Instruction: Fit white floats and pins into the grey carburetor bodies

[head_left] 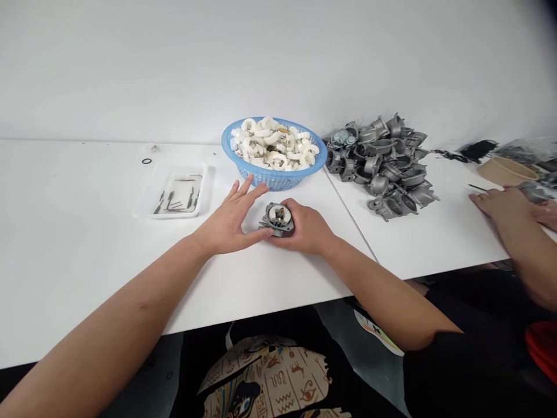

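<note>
A grey metal carburetor body point(278, 219) with a white float set in its open top is held just above or on the white table. My right hand point(307, 226) is wrapped round its right side. On the other side, my left hand point(237, 217) has its fingers spread, and its thumb tip reaches the carburetor's lower left edge. Behind both hands stands a blue plastic basket point(278, 181) heaped with white floats point(270, 142).
A clear plastic tray point(174, 215) with several thin metal pins lies left, near a black O-ring point(147, 161). More carburetor bodies point(387, 162) are piled right. Beyond them are a co-worker's hand point(500, 203) and a tan bowl point(507, 171). A seam point(352, 215) crosses the table.
</note>
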The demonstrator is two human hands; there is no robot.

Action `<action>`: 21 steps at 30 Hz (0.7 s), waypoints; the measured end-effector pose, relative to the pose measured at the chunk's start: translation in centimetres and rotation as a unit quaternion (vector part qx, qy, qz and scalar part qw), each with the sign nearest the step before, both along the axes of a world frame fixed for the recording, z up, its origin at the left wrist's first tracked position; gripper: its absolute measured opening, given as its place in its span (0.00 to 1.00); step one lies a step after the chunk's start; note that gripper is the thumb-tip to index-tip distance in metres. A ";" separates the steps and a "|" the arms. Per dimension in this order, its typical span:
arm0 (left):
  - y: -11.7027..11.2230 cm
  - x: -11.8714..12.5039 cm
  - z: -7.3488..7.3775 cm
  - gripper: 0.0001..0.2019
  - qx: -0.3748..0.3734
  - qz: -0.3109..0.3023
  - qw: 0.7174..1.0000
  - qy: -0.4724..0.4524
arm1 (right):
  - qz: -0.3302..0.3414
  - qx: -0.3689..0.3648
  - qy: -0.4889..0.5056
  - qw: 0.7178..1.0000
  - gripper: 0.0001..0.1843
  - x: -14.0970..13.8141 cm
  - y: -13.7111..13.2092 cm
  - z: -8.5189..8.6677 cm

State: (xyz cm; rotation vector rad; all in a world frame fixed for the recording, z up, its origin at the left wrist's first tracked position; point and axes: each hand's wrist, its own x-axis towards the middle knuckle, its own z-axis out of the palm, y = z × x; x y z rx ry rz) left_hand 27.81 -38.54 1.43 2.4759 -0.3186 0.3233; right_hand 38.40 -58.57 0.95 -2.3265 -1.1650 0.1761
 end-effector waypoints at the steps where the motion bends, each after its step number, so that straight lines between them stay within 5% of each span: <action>1: 0.0 0.0 0.0 0.40 0.001 0.013 1.000 0.003 | -0.005 -0.002 -0.001 1.000 0.33 -0.1 -0.1 0.1; 5: 0.3 0.3 -0.3 0.35 -0.013 0.064 0.998 0.006 | -0.008 -0.047 -0.028 0.998 0.35 -1.1 -1.3 1.3; 10: 0.2 0.4 -0.6 0.41 0.012 0.146 0.989 0.012 | -0.058 -0.059 -0.015 0.996 0.35 -2.3 -5.9 3.9; 14: -0.5 0.2 -0.7 0.37 -0.053 0.281 0.956 0.067 | -0.172 -0.024 -0.027 0.984 0.36 -2.0 -12.2 5.3; 21: -1.8 -0.1 -1.1 0.34 -0.067 0.245 0.965 0.071 | -0.428 0.057 -0.022 0.902 0.35 1.7 -24.5 5.1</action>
